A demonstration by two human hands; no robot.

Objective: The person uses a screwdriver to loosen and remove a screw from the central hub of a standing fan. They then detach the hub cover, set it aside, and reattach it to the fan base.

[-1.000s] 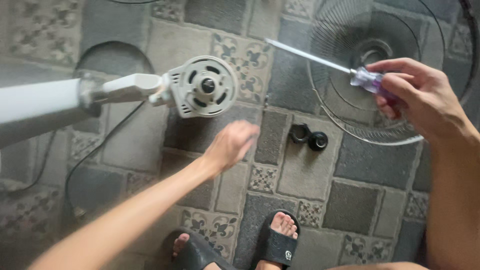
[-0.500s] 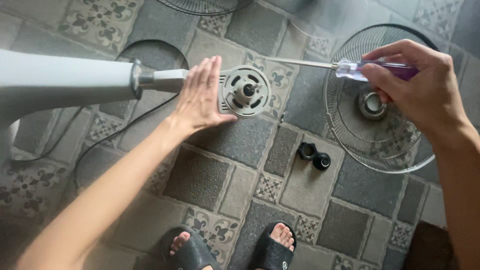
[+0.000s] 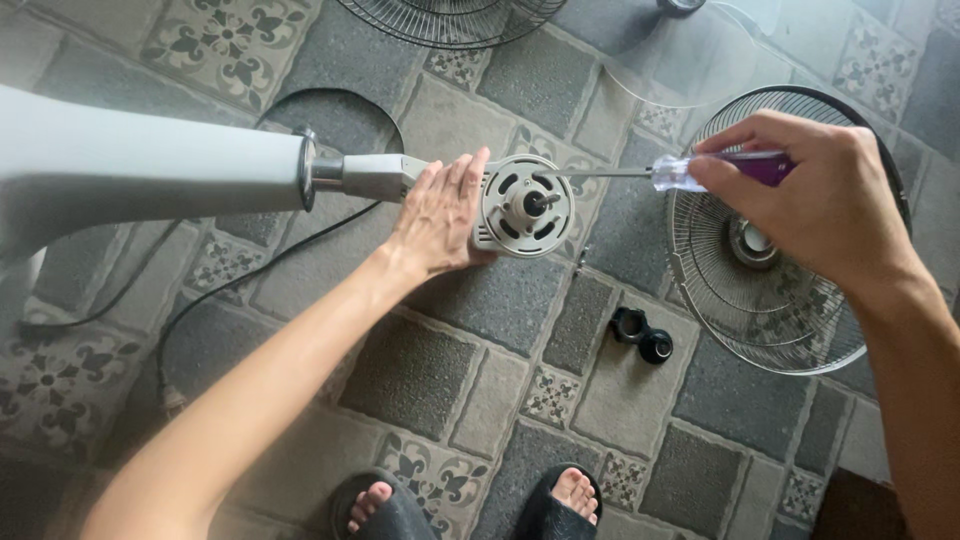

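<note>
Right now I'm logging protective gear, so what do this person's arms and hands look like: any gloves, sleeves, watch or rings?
Both forearms are bare; no sleeve shows. The left hand and right hand wear no gloves, and no watch, ring or bracelet is visible. Nails look short and plain.

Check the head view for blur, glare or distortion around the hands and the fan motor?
Head view: even, soft daylight, no hard shadows; left hand on the fan motor is sharp; right hand and screwdriver crisp, no motion blur; faint glare on the clear blade near the top; floor tiles bow slightly at the edges.
</note>
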